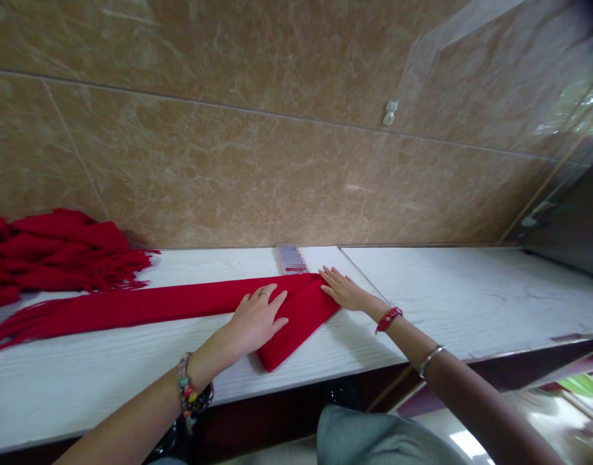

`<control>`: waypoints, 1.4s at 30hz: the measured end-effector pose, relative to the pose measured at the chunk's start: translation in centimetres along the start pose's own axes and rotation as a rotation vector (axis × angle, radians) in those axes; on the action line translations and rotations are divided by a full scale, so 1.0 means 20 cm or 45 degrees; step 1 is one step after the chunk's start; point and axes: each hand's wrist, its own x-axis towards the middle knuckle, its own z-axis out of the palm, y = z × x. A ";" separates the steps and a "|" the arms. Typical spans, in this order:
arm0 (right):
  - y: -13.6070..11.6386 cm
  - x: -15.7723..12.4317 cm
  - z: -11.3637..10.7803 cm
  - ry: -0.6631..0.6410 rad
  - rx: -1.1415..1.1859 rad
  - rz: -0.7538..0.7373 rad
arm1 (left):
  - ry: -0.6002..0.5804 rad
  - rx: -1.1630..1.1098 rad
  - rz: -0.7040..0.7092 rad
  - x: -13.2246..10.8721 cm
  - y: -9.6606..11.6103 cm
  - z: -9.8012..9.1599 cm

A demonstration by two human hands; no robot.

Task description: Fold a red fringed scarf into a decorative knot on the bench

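A long red scarf (180, 303) lies flat in a narrow strip along the white surface, its fringed end at the far left. Its right end is folded over at an angle toward me, making a slanted flap. My left hand (258, 320) rests on top of the scarf beside the fold, fingers spread. At the upper right corner of the fold, my right hand (342, 289) lies flat with fingers stretched out, its fingertips touching the cloth edge. Neither hand grips the fabric.
A crumpled red fringed scarf (68, 252) is heaped at the left against the brown tiled wall (258, 161). Behind the folded scarf lies a small greyish, partly blurred object (291, 257). The white tabletop (432, 297) runs on to the right, with a seam across it.
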 end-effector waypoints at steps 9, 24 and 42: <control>0.05 0.06 -0.04 -0.132 0.072 0.076 | -0.234 -0.143 0.138 0.09 -0.03 0.15; -0.35 -0.04 -0.22 0.134 0.462 -0.287 | -0.115 -0.068 0.265 -0.12 -0.09 0.06; -0.59 0.04 -0.21 0.402 0.142 -0.717 | 0.104 0.067 -0.264 -0.19 -0.03 0.08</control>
